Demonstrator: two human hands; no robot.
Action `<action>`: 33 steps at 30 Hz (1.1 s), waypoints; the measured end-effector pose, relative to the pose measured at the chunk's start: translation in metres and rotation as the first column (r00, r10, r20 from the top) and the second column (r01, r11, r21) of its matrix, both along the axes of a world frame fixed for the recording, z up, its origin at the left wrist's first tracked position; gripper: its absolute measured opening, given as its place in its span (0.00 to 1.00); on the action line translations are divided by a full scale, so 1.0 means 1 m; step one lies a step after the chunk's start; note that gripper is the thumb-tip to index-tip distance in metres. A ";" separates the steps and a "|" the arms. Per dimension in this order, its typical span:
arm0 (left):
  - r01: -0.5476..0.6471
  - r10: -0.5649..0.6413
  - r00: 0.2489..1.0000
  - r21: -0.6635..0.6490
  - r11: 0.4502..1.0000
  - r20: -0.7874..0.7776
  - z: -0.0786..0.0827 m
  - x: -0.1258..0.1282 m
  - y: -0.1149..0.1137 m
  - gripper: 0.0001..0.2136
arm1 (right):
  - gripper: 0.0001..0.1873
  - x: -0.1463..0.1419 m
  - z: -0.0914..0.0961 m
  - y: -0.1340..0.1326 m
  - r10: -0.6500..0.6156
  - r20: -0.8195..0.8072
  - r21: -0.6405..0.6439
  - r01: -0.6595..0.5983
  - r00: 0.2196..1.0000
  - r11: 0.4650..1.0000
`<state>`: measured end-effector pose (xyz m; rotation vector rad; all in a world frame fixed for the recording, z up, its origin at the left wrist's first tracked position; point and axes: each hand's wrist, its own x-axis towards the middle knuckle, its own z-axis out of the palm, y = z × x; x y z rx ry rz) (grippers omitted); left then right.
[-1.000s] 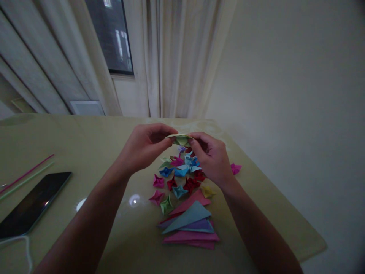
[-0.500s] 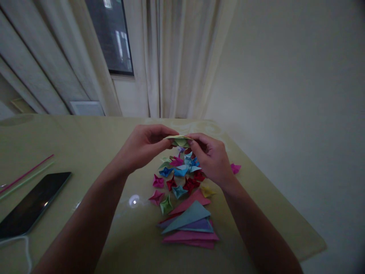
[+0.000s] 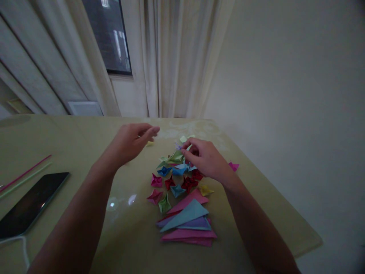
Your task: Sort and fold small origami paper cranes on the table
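Left hand (image 3: 129, 142) hovers open over free table (image 3: 71, 140) surface left of the paper pile (image 3: 178, 182). Right hand (image 3: 205, 160) pinches a green folded piece (image 3: 176, 156) at the pile's far edge, near the table's right edge.

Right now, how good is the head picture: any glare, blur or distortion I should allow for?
Head view: dim light, so the folded paper pieces look muted. Head view: two small glare spots on the glossy table. Head view: left hand slightly soft with motion, right hand sharper. Head view: curtains lean from wide-angle distortion.
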<state>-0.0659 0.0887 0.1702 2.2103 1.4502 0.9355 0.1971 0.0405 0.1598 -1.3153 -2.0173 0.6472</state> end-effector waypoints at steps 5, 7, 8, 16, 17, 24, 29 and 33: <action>-0.344 0.261 0.774 -0.038 0.938 -0.576 -0.055 -0.055 0.045 0.20 | 0.07 -0.006 -0.020 0.008 0.165 0.465 -0.134 -0.115 0.870 0.984; -0.373 0.169 0.737 -0.186 0.909 -0.654 -0.078 -0.070 0.057 0.19 | 0.11 -0.012 -0.028 0.011 0.144 0.567 -0.147 -0.072 0.811 0.987; -0.375 0.128 0.740 -0.247 0.894 -0.660 -0.086 -0.074 0.060 0.18 | 0.12 -0.014 -0.031 0.012 0.122 0.606 -0.142 -0.044 0.786 0.989; -0.036 -0.133 0.910 -0.394 0.918 -0.393 -0.072 -0.046 0.053 0.07 | 0.15 -0.014 -0.019 0.010 -0.023 0.453 0.001 0.025 0.891 1.000; 0.066 -0.184 0.943 -0.383 0.921 -0.279 -0.063 -0.037 0.048 0.08 | 0.14 -0.016 -0.017 0.009 -0.022 0.377 0.011 0.019 0.926 1.000; 0.494 -0.387 0.853 -0.302 0.816 0.350 -0.015 0.023 0.001 0.14 | 0.15 -0.027 -0.019 0.004 0.043 0.047 0.129 -0.049 0.998 0.990; 0.263 -0.146 0.915 -0.280 0.923 0.377 -0.037 0.015 0.021 0.21 | 0.10 -0.021 -0.014 0.005 0.024 0.090 0.095 -0.032 0.996 0.995; -0.302 0.305 0.952 0.072 0.950 -0.033 -0.100 -0.004 0.049 0.22 | 0.08 -0.013 -0.016 0.006 0.141 0.257 -0.036 -0.136 0.956 0.990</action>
